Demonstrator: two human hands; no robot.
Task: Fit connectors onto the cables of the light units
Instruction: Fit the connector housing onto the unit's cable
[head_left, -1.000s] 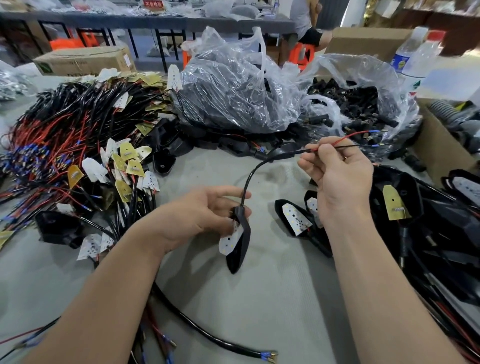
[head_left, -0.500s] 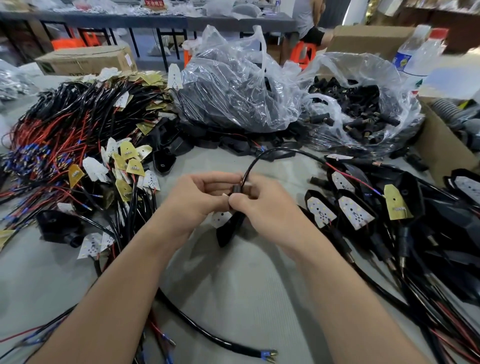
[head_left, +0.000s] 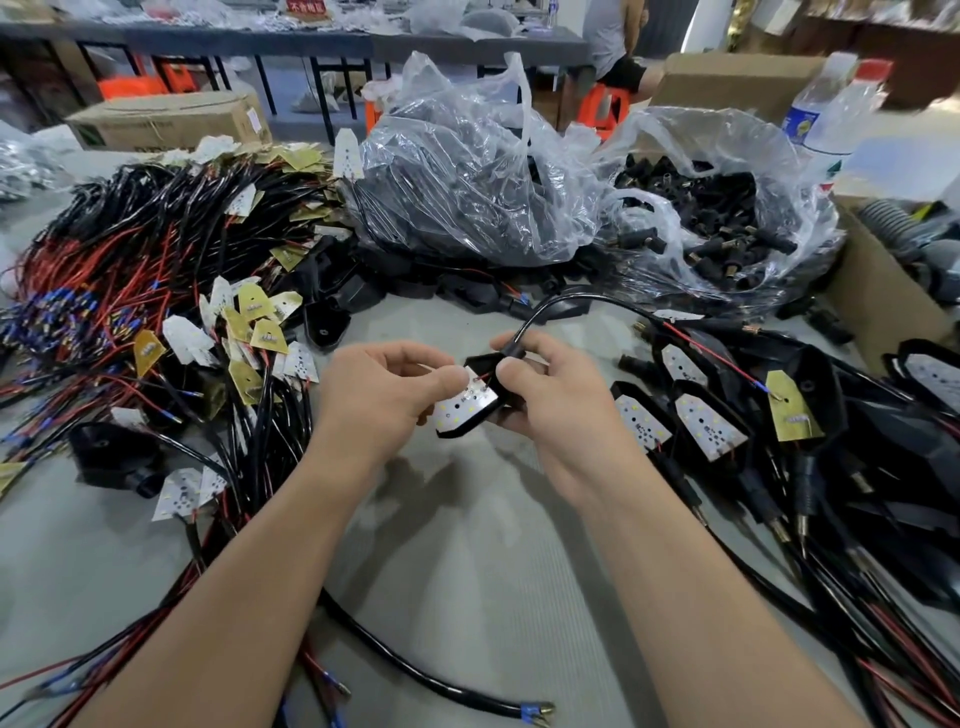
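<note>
A light unit (head_left: 465, 410), a white LED board seated in a black housing, is held above the middle of a grey table (head_left: 467, 571) between both hands. The board's edge is pinched between the thumb and curled fingers of the left hand (head_left: 384, 395). The housing's narrow end, where the black cable (head_left: 561, 304) leaves it, is gripped by the curled fingers of the right hand (head_left: 556, 400). The cable is seen arching up and away to the right, towards other light units (head_left: 701, 423) laid in a row on the table.

The left of the table is covered by a heap of red and black wires (head_left: 130, 260), mixed with white and yellow boards (head_left: 254, 322). Behind the hands two clear plastic bags are set side by side. The left bag (head_left: 467, 171) is filled with dark parts, and the right bag (head_left: 670, 135) is open at the top and filled with small black connectors (head_left: 727, 223).

A thick black lead (head_left: 441, 686) with a blue-sleeved terminal is laid across the near table. A cardboard box (head_left: 171, 122) is placed at the far left and an open carton (head_left: 878, 296) at the right edge. A plastic bottle (head_left: 831, 109) with a red cap is stood behind the right bag.

Further back in the room, a long dark bench (head_left: 311, 39) laden with goods, orange stools (head_left: 135, 85) and a seated person (head_left: 613, 47) are seen.
</note>
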